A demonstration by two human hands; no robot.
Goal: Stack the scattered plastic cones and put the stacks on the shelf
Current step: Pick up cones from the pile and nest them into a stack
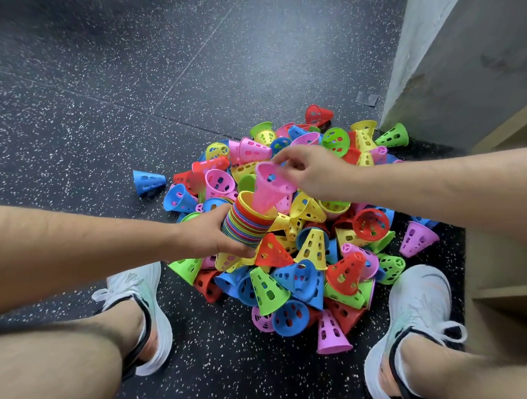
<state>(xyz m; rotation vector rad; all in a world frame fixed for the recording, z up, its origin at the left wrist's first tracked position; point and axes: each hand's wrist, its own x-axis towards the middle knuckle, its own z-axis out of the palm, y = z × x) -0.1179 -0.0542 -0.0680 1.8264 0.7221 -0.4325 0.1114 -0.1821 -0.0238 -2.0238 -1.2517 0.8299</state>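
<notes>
A heap of perforated plastic cones (305,252) in pink, yellow, blue, green, red and purple lies on the dark speckled floor between my feet. My left hand (208,233) grips a nested stack of cones (248,222), held with its wide open end facing up and to the right. My right hand (313,171) pinches the rim of a pink cone (270,186), whose narrow tip is partly inside the stack's open end. A single blue cone (148,181) lies apart at the heap's left.
A wooden shelf unit (507,277) stands at the right edge, beside a grey wall (462,48). My white shoes rest on either side of the heap, left shoe (142,314) and right shoe (414,322). Speckled rubber floor (125,84) stretches beyond.
</notes>
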